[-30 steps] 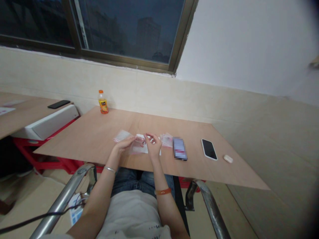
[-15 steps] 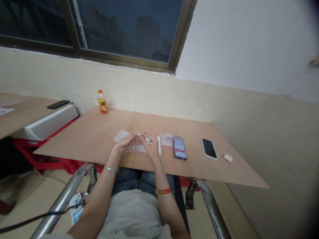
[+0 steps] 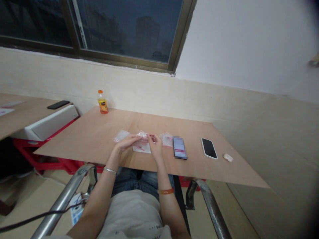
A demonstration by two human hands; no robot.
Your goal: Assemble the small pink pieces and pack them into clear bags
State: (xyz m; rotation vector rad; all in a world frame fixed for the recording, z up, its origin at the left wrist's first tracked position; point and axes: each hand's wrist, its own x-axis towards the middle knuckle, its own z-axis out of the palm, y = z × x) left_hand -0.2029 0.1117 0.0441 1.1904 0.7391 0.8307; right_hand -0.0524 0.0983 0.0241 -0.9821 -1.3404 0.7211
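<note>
A small clear plastic bag (image 3: 142, 134) is held between my two hands, just above the wooden board. My left hand (image 3: 128, 141) grips it from the left, fingers stretched together toward the right. Thumb and fingers of my right hand (image 3: 155, 143) pinch its right end. Under the hands lies a white sheet (image 3: 142, 148) with small pinkish marks. More clear bags (image 3: 121, 135) lie beyond my left hand. Beside my right hand is a pile of pink-printed clear bags (image 3: 166, 139). What the held bag contains is too small to tell.
A phone with a blurred screen (image 3: 179, 148), a white-edged phone (image 3: 209, 148) and a small white case (image 3: 228, 157) lie to the right on the board (image 3: 159, 121). An orange drink bottle (image 3: 103, 103) stands at the back left. Metal armrests (image 3: 67, 196) flank me.
My right hand has shifted slightly right and closed into a pinch. The clear bag now shows between the hands, above the white sheet, which is more covered on its right.
</note>
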